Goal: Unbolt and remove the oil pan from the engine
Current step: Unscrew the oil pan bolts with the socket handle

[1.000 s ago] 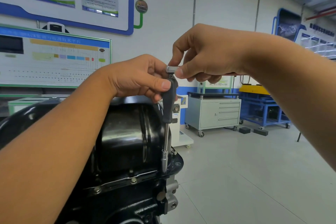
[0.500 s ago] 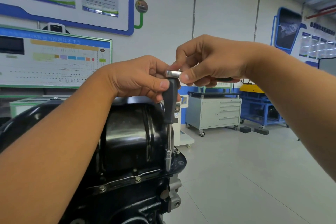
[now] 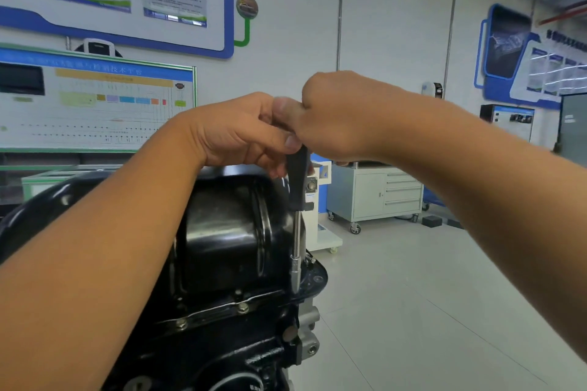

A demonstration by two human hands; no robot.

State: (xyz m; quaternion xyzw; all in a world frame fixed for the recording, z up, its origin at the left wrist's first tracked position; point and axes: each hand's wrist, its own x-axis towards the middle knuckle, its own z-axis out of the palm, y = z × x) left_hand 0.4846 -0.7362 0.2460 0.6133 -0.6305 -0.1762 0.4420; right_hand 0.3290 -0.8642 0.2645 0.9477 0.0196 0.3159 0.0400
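Head view: the left hand (image 3: 241, 133) and the right hand (image 3: 336, 117) meet at the top of an upright black-handled steel socket driver (image 3: 298, 181), both with fingers curled around its upper end. Its socket tip sits at the right flange of the glossy black steel oil pan (image 3: 222, 232), mounted on the black engine block (image 3: 222, 349) near centre. Flange bolts (image 3: 243, 307) remain seated along the near edge.

Both forearms bare, no sleeves; left hand (image 3: 241, 133), right hand (image 3: 336, 117) ungloved.
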